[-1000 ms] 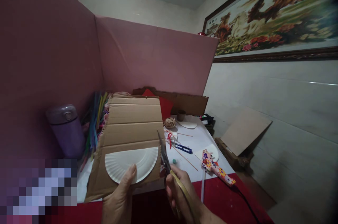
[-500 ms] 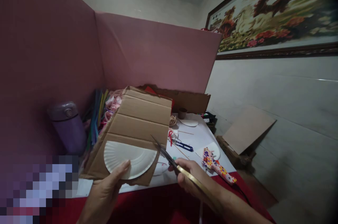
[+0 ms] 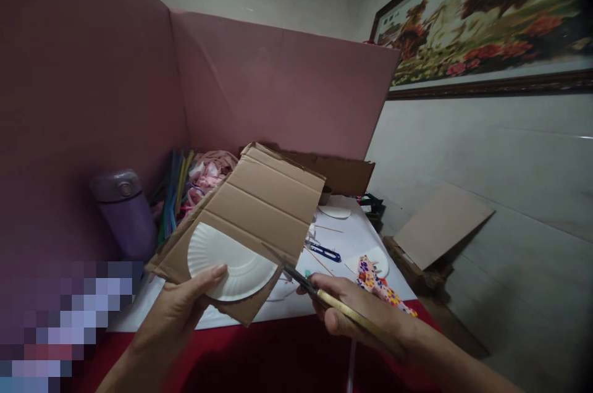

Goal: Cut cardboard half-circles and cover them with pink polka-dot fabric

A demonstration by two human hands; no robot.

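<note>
White half-plate (image 3: 243, 263) lies against the brown cardboard (image 3: 273, 192), left hand (image 3: 188, 297) pinching both in its grip above the worktop (image 3: 364, 226). Right hand (image 3: 354, 300) grips scissors (image 3: 303, 283), blades by the cardboard's right edge, maybe touching, kinda blurry.

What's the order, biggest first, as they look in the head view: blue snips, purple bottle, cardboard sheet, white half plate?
Cardboard sheet
White half plate and purple bottle: too alike in size to rank
Blue snips
</note>
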